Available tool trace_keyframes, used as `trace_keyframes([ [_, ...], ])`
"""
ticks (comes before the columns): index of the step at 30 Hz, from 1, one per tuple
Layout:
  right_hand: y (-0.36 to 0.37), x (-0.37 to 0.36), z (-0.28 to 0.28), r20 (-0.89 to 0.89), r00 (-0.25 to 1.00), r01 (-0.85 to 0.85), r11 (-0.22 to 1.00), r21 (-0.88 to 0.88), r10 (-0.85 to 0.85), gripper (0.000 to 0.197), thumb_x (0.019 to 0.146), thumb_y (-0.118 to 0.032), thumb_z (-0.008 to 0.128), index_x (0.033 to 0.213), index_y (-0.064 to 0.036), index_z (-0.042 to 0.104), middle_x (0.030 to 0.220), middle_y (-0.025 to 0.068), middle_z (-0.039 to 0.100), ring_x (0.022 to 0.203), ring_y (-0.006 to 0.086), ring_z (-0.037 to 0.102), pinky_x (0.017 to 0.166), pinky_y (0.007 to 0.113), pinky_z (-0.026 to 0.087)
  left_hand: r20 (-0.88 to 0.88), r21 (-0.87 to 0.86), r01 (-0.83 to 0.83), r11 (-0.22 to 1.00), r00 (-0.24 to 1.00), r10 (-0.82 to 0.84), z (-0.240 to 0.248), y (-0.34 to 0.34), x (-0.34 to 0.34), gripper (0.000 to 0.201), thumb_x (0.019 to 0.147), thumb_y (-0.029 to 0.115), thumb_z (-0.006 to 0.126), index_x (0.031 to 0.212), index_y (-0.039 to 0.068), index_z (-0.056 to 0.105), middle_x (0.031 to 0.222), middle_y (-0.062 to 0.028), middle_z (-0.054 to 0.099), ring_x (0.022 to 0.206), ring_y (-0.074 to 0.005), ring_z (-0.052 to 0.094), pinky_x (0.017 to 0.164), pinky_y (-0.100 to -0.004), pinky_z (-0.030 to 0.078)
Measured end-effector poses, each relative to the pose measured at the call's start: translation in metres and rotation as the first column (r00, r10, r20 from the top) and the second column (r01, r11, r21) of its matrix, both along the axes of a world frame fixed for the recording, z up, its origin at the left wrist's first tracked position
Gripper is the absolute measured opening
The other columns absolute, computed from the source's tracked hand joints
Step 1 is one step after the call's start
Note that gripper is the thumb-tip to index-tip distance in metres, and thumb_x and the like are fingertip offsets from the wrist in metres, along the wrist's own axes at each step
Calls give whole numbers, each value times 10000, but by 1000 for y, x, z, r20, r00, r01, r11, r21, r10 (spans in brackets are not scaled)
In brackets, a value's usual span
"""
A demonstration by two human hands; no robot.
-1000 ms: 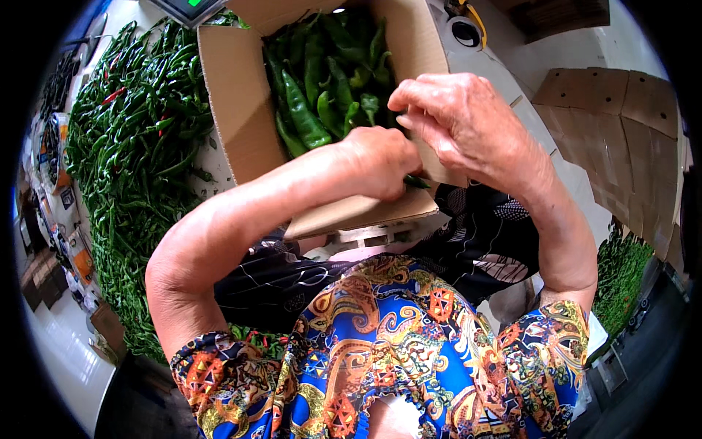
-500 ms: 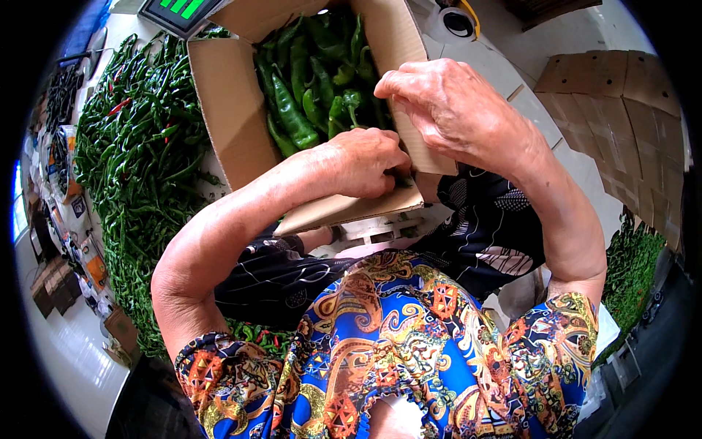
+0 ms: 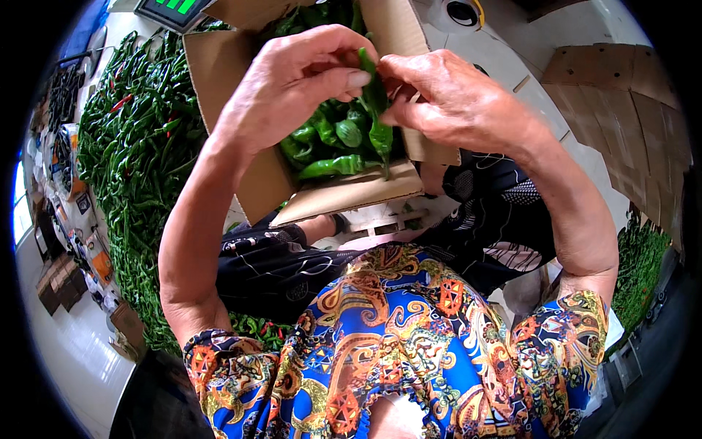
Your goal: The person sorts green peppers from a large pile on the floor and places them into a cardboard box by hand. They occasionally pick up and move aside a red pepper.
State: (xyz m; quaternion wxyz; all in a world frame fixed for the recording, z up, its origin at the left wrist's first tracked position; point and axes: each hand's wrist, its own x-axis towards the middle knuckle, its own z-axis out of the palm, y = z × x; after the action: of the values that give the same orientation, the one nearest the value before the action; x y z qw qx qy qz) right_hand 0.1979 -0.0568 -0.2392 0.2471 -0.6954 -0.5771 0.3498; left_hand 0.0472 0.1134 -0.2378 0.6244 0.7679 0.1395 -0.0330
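A long green pepper point(image 3: 380, 135) hangs stem-down over an open cardboard box point(image 3: 398, 183). The thumb and fingers of my left hand point(image 3: 303, 77) close around its upper end. From the other side, my right hand point(image 3: 453, 99) grips the same pepper with curled fingertips. Below my hands, several glossy green peppers point(image 3: 333, 167) lie in the box, one of them along the near wall. My left hand and wrist hide much of the box's far left part.
A large heap of green peppers point(image 3: 146, 132) with a few red ones spreads to the left. Behind the box stands a device with a lit green display point(image 3: 175, 7). Flattened-looking cardboard point(image 3: 607, 95) stands at the right, with another green heap point(image 3: 640, 267) below it.
My left hand has risen out of the near part of the box and moved up and left. A green pepper is now held between both hands, uncovering peppers by the near wall.
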Motion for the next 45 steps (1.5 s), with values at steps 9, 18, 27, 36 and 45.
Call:
trace_keyframes([
  [9, 9, 4, -12, 204, 959, 234, 958, -165, -199, 291, 927, -246, 644, 1023, 14, 556, 845, 226, 659, 777, 348, 661, 720, 441, 499, -132, 220, 122, 968, 987, -94, -26, -18, -39, 296, 870, 14, 699, 1160, 70, 680, 1048, -80, 677, 967, -199, 687, 829, -321, 566],
  [18, 11, -22, -23, 338, 941, 65, 990, -123, -19, 310, 870, -178, 735, 1022, 51, 591, 853, 266, 696, 846, 443, 712, 744, 483, 595, -3, 778, 307, 548, 875, -484, -52, -43, -50, 123, 775, 131, 643, 874, 74, 690, 961, -99, 544, 918, -266, 588, 741, -373, 549],
  [27, 12, -36, -27, 269, 963, 47, 968, -246, 22, 301, 830, -88, 706, 1047, 67, 565, 897, 280, 701, 888, 459, 701, 776, 503, 585, 8, 800, 238, 551, 914, -406, -46, -33, -59, 233, 758, 110, 726, 952, 72, 603, 905, -74, 607, 909, -301, 627, 800, -425, 520],
  [36, 16, -37, -31, 261, 961, -3, 954, -299, 85, 376, 832, -10, 634, 1182, 89, 540, 967, 275, 696, 919, 447, 695, 792, 500, 577, 477, 763, -259, 592, 844, -246, 44, 7, -66, 374, 617, -71, 775, 952, 14, 632, 1066, -131, 682, 888, -279, 647, 789, -365, 547],
  [45, 15, -40, -30, 378, 912, -74, 971, -226, 158, 336, 858, -12, 628, 1189, -29, 573, 1113, 250, 628, 1001, 427, 672, 848, 507, 564, 42, 613, 281, 738, 922, -386, -22, -18, -77, 264, 727, 4, 711, 985, 45, 674, 1004, -130, 619, 912, -350, 654, 773, -407, 574],
])
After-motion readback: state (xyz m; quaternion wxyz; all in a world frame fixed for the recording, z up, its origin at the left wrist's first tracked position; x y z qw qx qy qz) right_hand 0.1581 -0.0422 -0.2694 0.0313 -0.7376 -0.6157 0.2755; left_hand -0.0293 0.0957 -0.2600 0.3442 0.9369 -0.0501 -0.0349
